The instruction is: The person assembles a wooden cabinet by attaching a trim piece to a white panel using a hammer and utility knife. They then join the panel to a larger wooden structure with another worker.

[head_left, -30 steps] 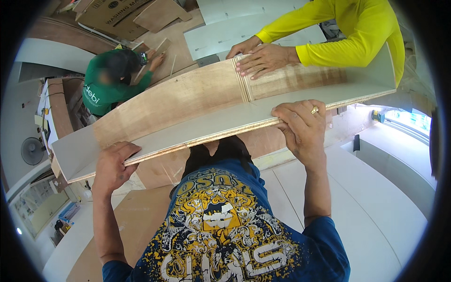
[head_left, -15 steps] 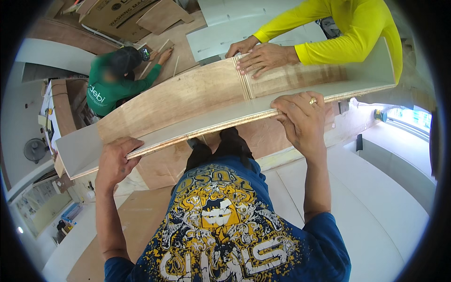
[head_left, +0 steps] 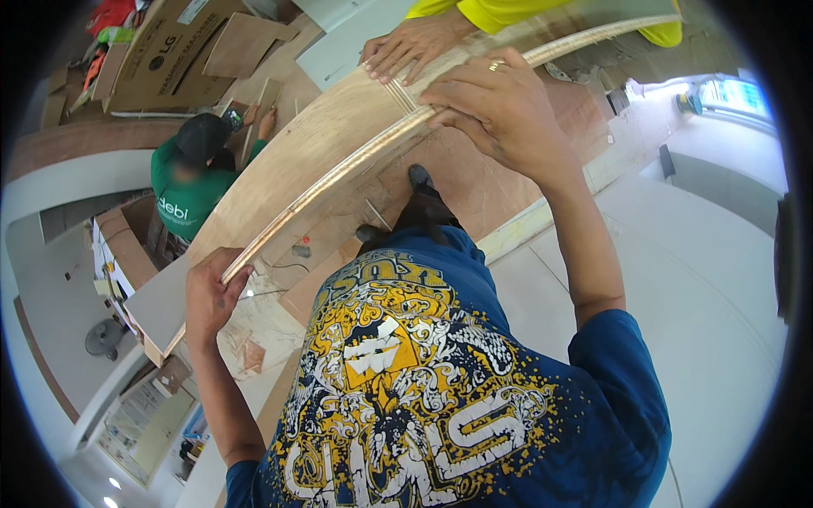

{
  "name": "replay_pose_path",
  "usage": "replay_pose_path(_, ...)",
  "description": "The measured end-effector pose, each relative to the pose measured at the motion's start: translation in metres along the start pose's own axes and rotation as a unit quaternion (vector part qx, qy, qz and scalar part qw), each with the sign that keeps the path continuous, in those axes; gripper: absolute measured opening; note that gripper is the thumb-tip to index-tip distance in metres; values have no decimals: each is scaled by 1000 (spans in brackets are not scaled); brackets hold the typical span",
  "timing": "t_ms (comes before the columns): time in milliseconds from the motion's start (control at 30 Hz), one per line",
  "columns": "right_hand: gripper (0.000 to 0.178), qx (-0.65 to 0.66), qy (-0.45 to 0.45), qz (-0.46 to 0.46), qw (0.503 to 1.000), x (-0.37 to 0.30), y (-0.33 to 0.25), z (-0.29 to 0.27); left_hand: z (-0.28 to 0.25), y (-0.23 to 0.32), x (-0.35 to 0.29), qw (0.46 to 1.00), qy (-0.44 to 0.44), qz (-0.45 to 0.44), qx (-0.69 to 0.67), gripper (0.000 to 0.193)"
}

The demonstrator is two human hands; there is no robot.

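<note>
A long plywood cabinet box (head_left: 296, 157), with a pale inner lining and a layered edge, stretches slantwise in front of me. My left hand (head_left: 213, 292) is wrapped round its near edge close to the left end. Farther right, my right hand (head_left: 500, 114), a ring on one finger, grips the same edge with the fingers over the top. Just beyond it, a layered divider (head_left: 402, 95) crosses the box. A co-worker's hands (head_left: 415, 46), in yellow sleeves, rest on the far side by that divider. The underside of the box is hidden.
At the left, a person in green (head_left: 190, 173) crouches over wood strips. Behind them stands a large cardboard box (head_left: 174, 55). Plywood sheets (head_left: 500, 169) and scraps lie on the floor around my shoe (head_left: 419, 176). A fan (head_left: 103, 337) is at far left.
The box has tilted, its near edge rising at the right and its left end sitting lower in view. My hands keep their hold. The co-worker's hands appear farther up and left.
</note>
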State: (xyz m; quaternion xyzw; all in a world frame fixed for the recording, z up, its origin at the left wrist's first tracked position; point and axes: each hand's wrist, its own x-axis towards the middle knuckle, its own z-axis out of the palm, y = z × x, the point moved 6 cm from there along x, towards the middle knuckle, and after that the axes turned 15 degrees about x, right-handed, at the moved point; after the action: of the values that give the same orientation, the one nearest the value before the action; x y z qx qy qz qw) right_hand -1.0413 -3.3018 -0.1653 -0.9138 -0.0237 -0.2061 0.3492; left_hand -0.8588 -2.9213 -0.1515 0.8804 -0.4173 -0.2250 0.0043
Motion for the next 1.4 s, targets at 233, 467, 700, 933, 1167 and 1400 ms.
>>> replay_pose_path(233, 24, -9, 30, -35, 999, -3, -4, -2, 2, 7, -1, 999, 10, 3, 51, 24)
replay_pose_path(467, 30, 22, 58, -61, 996, -5, -5, -5, -2, 11, 1, 997, 3, 24, 75, 27)
replay_pose_path(700, 29, 27, 9, -8, 1000, 0, -2, 3, -8, 15, 2, 998, -18, 7, 54, 32)
replay_pose_path(933, 29, 42, 14, 29, 999, 13, -7, -3, -6, 5, 8, 998, 1, 39, 40, 25)
replay_pose_path(1167, 28, 11, -25, 8, 1000, 15, -8, -2, -4, -1, 8, 999, 15, 35, 4, 24)
replay_pose_path(1400, 28, 4, -20, 4, 1000, 22, -12, 3, -2, -8, 11, 1000, 11, 25, -9, 24)
